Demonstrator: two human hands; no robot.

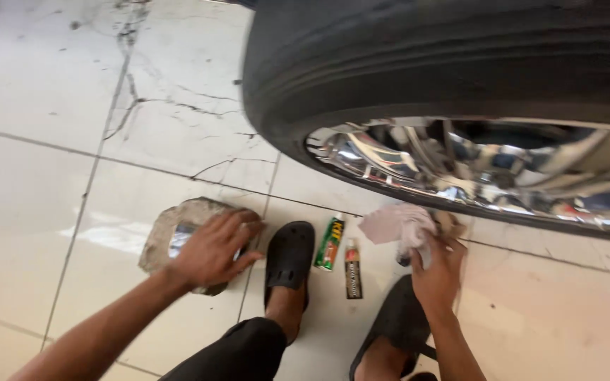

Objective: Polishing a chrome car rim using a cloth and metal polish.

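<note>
My left hand [213, 248] lies spread on a dirty grey cloth pad [171, 229] on the tiled floor, at the left of my left foot. My right hand [438, 271] grips a crumpled pink-white rag [397, 224] just below the shiny chrome rim [474, 166] of a big black tyre [418, 63]. The rag is close to the rim's lower edge; whether it touches is unclear. Between my feet lie two small tubes: a green one [330, 243] and a dark one with a red cap [352, 269].
I wear black clogs, the left one [289, 257] and the right one [397, 321], on cracked white floor tiles [58, 106]. The tyre fills the upper right of the view.
</note>
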